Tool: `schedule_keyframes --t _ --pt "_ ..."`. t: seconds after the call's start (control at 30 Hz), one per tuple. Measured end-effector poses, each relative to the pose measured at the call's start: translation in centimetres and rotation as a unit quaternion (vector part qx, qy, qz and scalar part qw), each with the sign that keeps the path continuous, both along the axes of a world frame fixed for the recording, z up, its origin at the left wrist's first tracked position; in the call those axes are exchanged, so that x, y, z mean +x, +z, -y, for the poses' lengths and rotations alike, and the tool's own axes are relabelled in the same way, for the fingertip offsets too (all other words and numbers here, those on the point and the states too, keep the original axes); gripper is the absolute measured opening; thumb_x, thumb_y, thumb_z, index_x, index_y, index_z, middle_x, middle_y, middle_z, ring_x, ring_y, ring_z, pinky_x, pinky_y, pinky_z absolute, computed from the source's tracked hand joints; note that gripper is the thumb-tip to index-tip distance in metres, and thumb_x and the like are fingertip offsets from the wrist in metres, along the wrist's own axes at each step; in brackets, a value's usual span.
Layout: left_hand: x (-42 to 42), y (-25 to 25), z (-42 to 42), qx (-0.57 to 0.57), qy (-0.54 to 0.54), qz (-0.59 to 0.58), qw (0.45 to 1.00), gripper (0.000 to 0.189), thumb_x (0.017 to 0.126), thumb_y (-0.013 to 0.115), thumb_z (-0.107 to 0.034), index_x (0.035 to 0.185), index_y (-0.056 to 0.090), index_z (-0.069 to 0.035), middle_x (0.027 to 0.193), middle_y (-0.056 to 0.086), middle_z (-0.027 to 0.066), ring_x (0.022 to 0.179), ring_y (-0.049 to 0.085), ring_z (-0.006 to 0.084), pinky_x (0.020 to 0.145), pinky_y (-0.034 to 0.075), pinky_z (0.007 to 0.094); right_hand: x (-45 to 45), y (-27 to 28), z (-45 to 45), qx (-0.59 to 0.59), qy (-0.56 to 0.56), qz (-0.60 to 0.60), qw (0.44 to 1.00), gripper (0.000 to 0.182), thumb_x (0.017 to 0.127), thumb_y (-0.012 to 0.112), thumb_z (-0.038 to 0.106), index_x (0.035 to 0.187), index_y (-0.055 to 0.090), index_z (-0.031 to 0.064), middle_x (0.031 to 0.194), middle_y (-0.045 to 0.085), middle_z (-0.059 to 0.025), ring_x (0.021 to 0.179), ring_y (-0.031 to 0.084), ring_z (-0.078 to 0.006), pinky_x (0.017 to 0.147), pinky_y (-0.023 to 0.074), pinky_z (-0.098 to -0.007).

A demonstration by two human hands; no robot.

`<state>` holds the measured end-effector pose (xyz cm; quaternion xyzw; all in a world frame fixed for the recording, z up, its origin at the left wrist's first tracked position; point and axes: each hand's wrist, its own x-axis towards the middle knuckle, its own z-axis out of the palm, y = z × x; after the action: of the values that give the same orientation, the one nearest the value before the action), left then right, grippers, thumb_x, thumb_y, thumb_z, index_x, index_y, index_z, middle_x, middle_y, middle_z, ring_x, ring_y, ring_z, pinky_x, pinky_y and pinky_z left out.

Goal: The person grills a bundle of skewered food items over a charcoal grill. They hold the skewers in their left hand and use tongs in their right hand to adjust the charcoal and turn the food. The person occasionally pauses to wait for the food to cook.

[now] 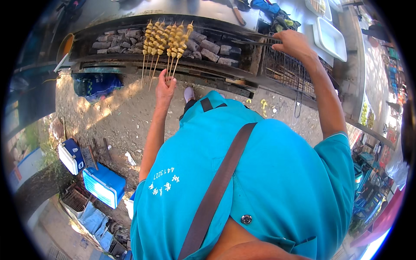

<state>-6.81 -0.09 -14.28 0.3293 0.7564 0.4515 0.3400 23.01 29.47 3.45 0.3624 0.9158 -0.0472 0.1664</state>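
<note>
Several skewers of sliced food (167, 39) lie side by side across a long charcoal grill (211, 70), their bare stick ends pointing towards me. My left hand (165, 89) holds the stick ends of the skewers on the right of the row. Pieces of charcoal (209, 50) lie in the trough beneath and to both sides of the food. At the grill's right end my right hand (294, 44) grips metal tongs (253, 38), whose tips reach left over the charcoal, apart from the skewers.
A wire grill basket (289, 73) rests right of the charcoal. Beyond the grill lies a knife with a wooden handle (239, 16). White trays (331, 39) stand at the upper right. A blue bag (94, 85) and blue cool boxes (104, 185) are on the ground to my left.
</note>
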Motion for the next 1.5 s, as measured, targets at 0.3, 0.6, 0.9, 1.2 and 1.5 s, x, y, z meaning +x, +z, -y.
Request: schedule_keyframes --t 0.3,0.6,0.9,1.2,1.5 --pt "1.2 2.9 -0.4 -0.075 -0.027 -0.221 0.972 0.052 0.08 0.054 -0.02 0.126 0.035 -0.006 0.096 0.058 0.0112 0.07 0.058 0.0234 0.063 0.047 0.0325 -1.5 0.0 -0.9 -0.015 -0.022 -0.012 1.0 0.042 0.07 0.064 0.038 0.102 0.061 0.0098 0.093 0.062 -0.0126 0.09 0.058 -0.0274 0.076 0.0463 -0.0387" --pt "-0.4 0.5 -1.1 -0.022 -0.068 -0.267 0.961 0.037 0.084 0.043 -0.014 0.12 0.042 -0.005 0.08 0.057 0.0115 0.061 0.055 0.0215 0.054 0.043 0.0324 1.6 1.4 1.3 -0.077 -0.103 -0.037 0.991 0.05 0.073 0.062 0.042 0.108 0.057 0.0065 0.102 0.06 -0.014 0.097 0.055 -0.0285 0.083 0.0426 -0.038" --pt "-2.2 1.4 -1.6 0.055 -0.088 0.558 0.823 0.033 0.09 0.038 -0.015 0.121 0.041 -0.004 0.076 0.054 0.0023 0.043 0.032 0.0022 0.036 0.026 0.0165 3.8 3.7 4.6 -0.113 -0.167 -0.057 0.978 0.053 0.074 0.061 0.041 0.111 0.055 0.0046 0.104 0.058 -0.0171 0.1 0.053 -0.0309 0.085 0.0401 -0.0388" --pt "-1.3 5.9 -1.0 0.051 -0.01 -0.453 0.89 0.056 0.076 0.054 -0.011 0.127 0.032 -0.001 0.124 0.04 0.0189 0.116 0.038 0.0315 0.095 0.031 0.0417 5.3 4.7 6.6 -0.137 -0.222 -0.082 0.962 0.051 0.074 0.061 0.039 0.111 0.055 0.0041 0.101 0.059 -0.0194 0.097 0.055 -0.0321 0.083 0.0408 -0.0387" --pt "-8.1 2.2 -1.2 -0.182 -0.028 -0.322 0.929 0.042 0.082 0.048 -0.011 0.121 0.037 -0.005 0.115 0.047 0.0174 0.073 0.058 0.0319 0.065 0.047 0.0395 5.5 4.2 7.9 -0.129 -0.207 -0.124 0.962 0.044 0.074 0.061 0.032 0.106 0.057 0.0027 0.086 0.062 -0.0152 0.08 0.058 -0.0256 0.075 0.0423 -0.0346"
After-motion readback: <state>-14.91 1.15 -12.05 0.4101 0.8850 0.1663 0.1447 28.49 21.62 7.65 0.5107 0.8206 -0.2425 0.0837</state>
